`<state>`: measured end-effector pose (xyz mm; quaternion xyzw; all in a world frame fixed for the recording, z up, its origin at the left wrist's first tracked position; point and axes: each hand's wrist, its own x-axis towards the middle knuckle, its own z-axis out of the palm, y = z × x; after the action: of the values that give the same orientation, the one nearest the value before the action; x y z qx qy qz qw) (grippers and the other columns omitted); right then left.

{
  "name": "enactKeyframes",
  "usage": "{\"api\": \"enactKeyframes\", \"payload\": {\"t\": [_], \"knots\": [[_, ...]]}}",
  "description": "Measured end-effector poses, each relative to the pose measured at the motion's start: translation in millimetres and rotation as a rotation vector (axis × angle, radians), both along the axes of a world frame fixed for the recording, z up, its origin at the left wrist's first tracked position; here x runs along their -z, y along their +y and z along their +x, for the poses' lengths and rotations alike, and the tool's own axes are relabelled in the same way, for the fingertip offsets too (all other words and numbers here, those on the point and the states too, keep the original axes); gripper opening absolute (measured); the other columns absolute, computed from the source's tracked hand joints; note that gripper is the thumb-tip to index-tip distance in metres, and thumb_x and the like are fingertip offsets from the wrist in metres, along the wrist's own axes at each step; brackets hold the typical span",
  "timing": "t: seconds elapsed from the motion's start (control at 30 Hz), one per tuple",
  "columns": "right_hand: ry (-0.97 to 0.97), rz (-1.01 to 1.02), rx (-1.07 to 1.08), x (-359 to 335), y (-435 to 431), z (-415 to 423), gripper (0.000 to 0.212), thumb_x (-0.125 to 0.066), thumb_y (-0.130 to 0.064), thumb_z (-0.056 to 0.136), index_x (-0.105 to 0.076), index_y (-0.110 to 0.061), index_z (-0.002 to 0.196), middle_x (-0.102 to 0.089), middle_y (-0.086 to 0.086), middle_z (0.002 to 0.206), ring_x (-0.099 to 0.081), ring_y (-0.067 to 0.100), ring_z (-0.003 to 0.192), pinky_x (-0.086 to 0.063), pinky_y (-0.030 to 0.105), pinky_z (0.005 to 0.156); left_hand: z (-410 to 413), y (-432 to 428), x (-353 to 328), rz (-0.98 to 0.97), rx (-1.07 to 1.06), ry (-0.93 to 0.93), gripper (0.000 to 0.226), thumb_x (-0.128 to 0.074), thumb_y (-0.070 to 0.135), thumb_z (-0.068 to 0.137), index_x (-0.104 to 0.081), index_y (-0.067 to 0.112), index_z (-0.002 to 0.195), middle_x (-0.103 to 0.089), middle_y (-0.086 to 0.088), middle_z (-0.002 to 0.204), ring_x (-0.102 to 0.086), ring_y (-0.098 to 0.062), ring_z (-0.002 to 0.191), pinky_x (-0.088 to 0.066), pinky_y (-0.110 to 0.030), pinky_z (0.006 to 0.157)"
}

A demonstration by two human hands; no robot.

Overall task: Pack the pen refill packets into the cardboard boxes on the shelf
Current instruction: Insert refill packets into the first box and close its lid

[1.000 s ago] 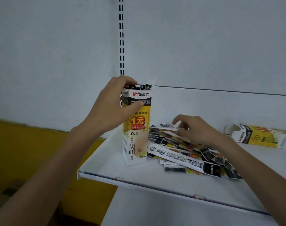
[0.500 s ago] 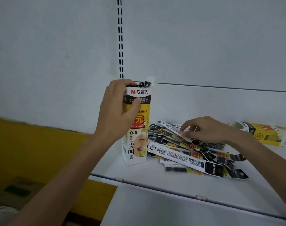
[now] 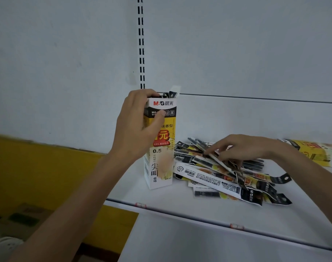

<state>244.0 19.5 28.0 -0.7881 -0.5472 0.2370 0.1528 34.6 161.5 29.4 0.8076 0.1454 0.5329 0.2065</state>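
Second box [image 3: 316, 151] cut off at the frame's right edge. Left hand [image 3: 136, 127] grips the upright box [image 3: 160, 148] on the shelf [image 3: 180, 201]; right hand [image 3: 244, 148] pinches one packet [image 3: 221, 163] atop the pile [image 3: 227, 178].

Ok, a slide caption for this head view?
Left hand steadies upright refill box while right hand picks from loose packet pile on shelf.

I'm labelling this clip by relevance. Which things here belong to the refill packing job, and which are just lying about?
Part of the job:
- upright white-and-yellow cardboard refill box, gripped by the left hand
- loose pile of black-and-yellow pen refill packets, under the right hand
- second yellow cardboard box lying flat
- white metal shelf

Lying about:
- brown cartons on the floor
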Motion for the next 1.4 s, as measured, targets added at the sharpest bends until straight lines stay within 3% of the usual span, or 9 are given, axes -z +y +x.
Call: {"api": "enactKeyframes", "payload": {"t": [0.1, 0.27, 0.33, 0.4, 0.57, 0.83, 0.97, 1.1, 1.4], "knots": [[0.008, -0.023, 0.014, -0.6, 2.2, -4.2, 0.032, -0.040, -0.016, 0.096, -0.068, -0.029, 0.104, -0.054, -0.004, 0.127, -0.058, 0.028, 0.106, -0.050, 0.017, 0.059, 1.8, -0.8, 0.7, 0.006, -0.001, 0.001, 0.038, -0.046, 0.035, 0.081, -0.047, 0.020, 0.115, -0.046, 0.009, 0.112, -0.050, -0.008, 0.104, -0.043, -0.008, 0.077], [0.194, -0.080, 0.016, -9.1, 0.1, -2.7, 0.038, -0.039, -0.009, 0.092, -0.070, -0.026, 0.104, -0.050, 0.002, 0.130, -0.059, 0.022, 0.098, -0.055, 0.030, 0.063, 0.5, 2.3, -6.3, 0.010, 0.014, 0.071, 0.036, -0.045, 0.038, 0.080, -0.045, 0.025, 0.113, -0.046, 0.010, 0.113, -0.051, -0.011, 0.105, -0.049, -0.025, 0.083], [0.128, -0.120, -0.020, -11.6, 0.2, -1.8, 0.051, -0.038, 0.006, 0.085, -0.069, -0.029, 0.105, -0.046, 0.003, 0.133, -0.054, 0.028, 0.114, -0.055, 0.027, 0.061, -1.7, 4.4, -10.8, 0.028, 0.025, 0.099, 0.032, -0.047, 0.039, 0.078, -0.045, 0.028, 0.108, -0.047, 0.012, 0.110, -0.050, -0.008, 0.104, -0.049, -0.028, 0.084], [0.018, -0.118, -0.065, -12.0, 1.1, -4.4, 0.056, -0.038, 0.012, 0.082, -0.066, -0.031, 0.106, -0.048, 0.003, 0.129, -0.061, 0.024, 0.099, -0.053, 0.024, 0.061, -4.0, 6.4, -15.1, 0.051, 0.025, 0.119, 0.028, -0.050, 0.039, 0.077, -0.045, 0.031, 0.103, -0.049, 0.013, 0.106, -0.050, -0.006, 0.101, -0.049, -0.028, 0.084], [-0.495, 0.103, -0.172, -2.4, 7.3, -8.7, 0.041, -0.055, 0.001, 0.077, -0.067, -0.033, 0.095, -0.061, -0.006, 0.100, -0.058, 0.010, 0.090, -0.049, 0.028, 0.082, -9.4, 12.1, -21.9, 0.072, 0.041, 0.151, 0.033, -0.056, 0.037, 0.073, -0.048, 0.032, 0.105, -0.054, 0.016, 0.108, -0.050, 0.000, 0.101, -0.040, -0.012, 0.082], [-0.795, 0.822, -0.145, -3.9, 16.5, -2.9, 0.023, -0.079, -0.014, 0.069, -0.071, -0.025, 0.088, -0.048, 0.010, 0.127, -0.041, 0.015, 0.101, -0.050, 0.038, 0.064, -16.4, 18.1, -41.6, 0.237, 0.057, 0.243, 0.032, -0.057, 0.052, 0.064, -0.051, 0.030, 0.085, -0.058, 0.018, 0.101, -0.052, -0.002, 0.098, -0.043, -0.021, 0.080], [-0.668, 1.047, -0.081, -29.5, 22.8, -5.3, 0.015, -0.074, -0.030, 0.072, -0.072, -0.020, 0.083, -0.042, 0.001, 0.132, -0.040, 0.015, 0.097, -0.038, 0.027, 0.077, -17.0, 21.6, -44.4, 0.172, 0.153, 0.303, 0.031, -0.067, 0.038, 0.066, -0.051, 0.031, 0.092, -0.059, 0.024, 0.108, -0.053, 0.005, 0.100, -0.041, -0.007, 0.078], [-0.339, 1.046, -0.052, -59.0, 27.4, -13.9, 0.030, -0.065, -0.047, 0.069, -0.068, -0.022, 0.085, -0.063, -0.005, 0.098, -0.051, 0.011, 0.074, -0.040, 0.011, 0.061, -20.0, 26.7, -52.6, 0.229, 0.153, 0.398, 0.054, -0.063, 0.047, 0.066, -0.044, 0.046, 0.116, -0.056, 0.028, 0.108, -0.050, 0.005, 0.104, -0.040, -0.011, 0.079], [0.032, 1.455, -0.012, -122.9, 32.2, -54.8, 0.006, -0.062, -0.019, 0.088, -0.058, -0.015, 0.085, -0.059, -0.007, 0.073, -0.058, 0.005, 0.050, -0.039, 0.015, 0.041, -15.7, 34.5, -52.9, 0.371, 0.210, 0.406, 0.046, -0.054, 0.049, 0.072, -0.056, 0.038, 0.116, -0.064, 0.014, 0.102, -0.050, -0.008, 0.096, -0.046, -0.029, 0.077]]}}
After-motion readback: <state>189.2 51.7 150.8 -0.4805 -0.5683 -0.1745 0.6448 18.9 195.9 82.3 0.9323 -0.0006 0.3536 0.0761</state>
